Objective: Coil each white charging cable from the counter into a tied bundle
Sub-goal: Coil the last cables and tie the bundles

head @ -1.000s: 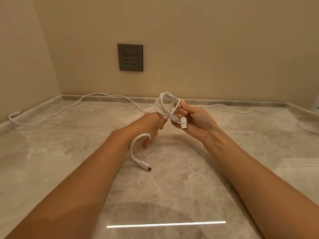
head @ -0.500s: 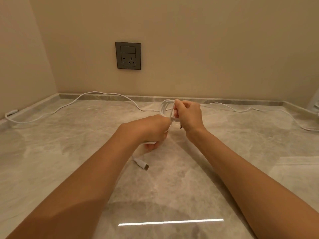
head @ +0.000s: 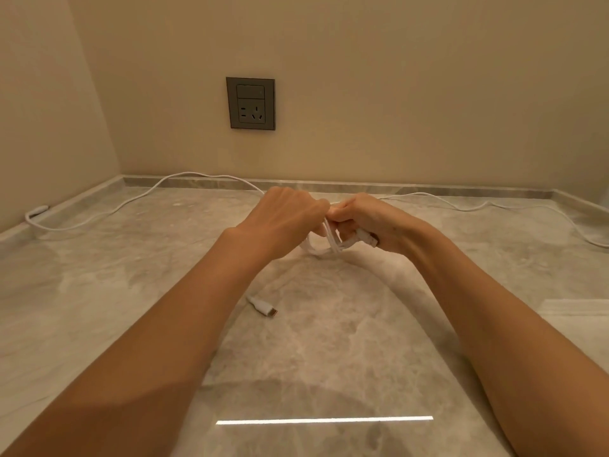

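Left hand (head: 286,222): back towards the camera, fingers curled under and closed on the loops of a thin white charging cable (head: 324,240). Right hand (head: 369,222): fingers curled round the same loops from the other side, with the white USB plug (head: 367,238) jutting from its grip. The coil hangs between the hands, above the grey marbled stone worktop (head: 329,341).

The free tail ends in a small white connector (head: 263,306), low by the left forearm; resting or dangling, cannot tell.

Judgement: the cable is light, limp and slightly springy with a smooth jacket, so the loops will slip open if released. Pinch where the strands cross, and pull on the cord rather than on the plugs.

Another white cable (head: 131,202) lies loose along the back edge, below a dark grey wall socket (head: 250,103).
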A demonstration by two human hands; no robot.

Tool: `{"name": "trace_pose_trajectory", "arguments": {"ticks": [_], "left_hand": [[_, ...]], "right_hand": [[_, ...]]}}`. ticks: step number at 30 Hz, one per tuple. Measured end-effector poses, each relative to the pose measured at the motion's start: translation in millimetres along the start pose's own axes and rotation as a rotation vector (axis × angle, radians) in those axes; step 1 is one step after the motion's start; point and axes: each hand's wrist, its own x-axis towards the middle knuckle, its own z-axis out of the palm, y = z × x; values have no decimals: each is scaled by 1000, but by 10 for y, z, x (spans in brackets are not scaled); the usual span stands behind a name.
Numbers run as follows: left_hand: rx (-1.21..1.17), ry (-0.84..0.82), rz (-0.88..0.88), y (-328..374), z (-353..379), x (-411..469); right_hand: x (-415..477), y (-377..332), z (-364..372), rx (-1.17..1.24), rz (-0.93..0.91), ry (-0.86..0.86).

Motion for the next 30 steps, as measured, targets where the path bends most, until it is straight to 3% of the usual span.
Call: {"name": "trace_pose_trajectory", "arguments": {"ticks": [5,11,16,21,27,30], "left_hand": [[5,95,61,9,11,3],[-522,133,81,-109,93,-24],[-913,156,-120,-121,250,18],[-1206,-26,-218,-16,375,-31],[-1155,-396,-262,34,301,-12],[-1089,-471,-237,107,250,2]], "right_hand": [[-87,28,-94,264,120,-229],[-164,45,-73,574,175,-378],[-141,63,3,840,32,-385],[-91,49,95,951,-49,-258],[-25,58,19,1009,45,86],[16,60,20,981,64,260]]}}
